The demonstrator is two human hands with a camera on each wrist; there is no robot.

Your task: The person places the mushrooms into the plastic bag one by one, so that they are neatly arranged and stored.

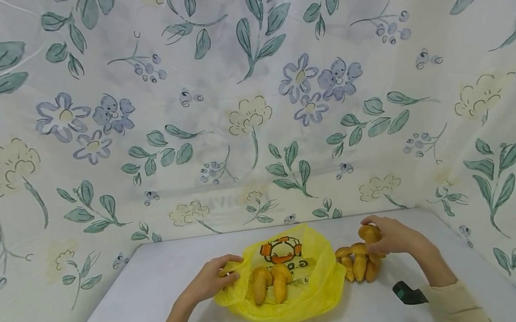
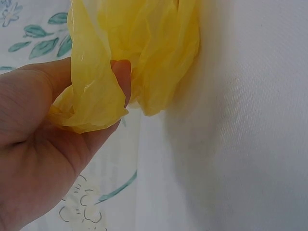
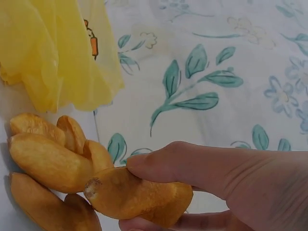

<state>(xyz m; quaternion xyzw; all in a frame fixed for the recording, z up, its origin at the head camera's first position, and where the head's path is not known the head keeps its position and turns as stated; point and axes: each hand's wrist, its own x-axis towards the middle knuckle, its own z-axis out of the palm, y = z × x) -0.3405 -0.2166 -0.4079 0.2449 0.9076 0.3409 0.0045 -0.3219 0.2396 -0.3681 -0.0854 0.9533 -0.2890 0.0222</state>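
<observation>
A yellow plastic bag (image 1: 305,305) with a printed figure lies open on the table, two brown mushrooms (image 1: 280,284) resting on it. At its left edge my left hand (image 1: 214,279) pinches the plastic; the left wrist view shows the bag (image 2: 159,53) between thumb and fingers of the hand (image 2: 43,134). To the right of the bag, my right hand (image 1: 395,235) holds a mushroom (image 1: 369,232) above several others (image 1: 360,264). In the right wrist view, thumb and fingers of the hand (image 3: 231,187) grip the mushroom (image 3: 139,195) beside the others (image 3: 48,161).
The white table (image 1: 155,265) reaches back to a hanging cloth (image 1: 260,182) printed with leaves and flowers. Dark objects (image 1: 409,293) show beside both wrists near the beige sleeves (image 1: 457,306).
</observation>
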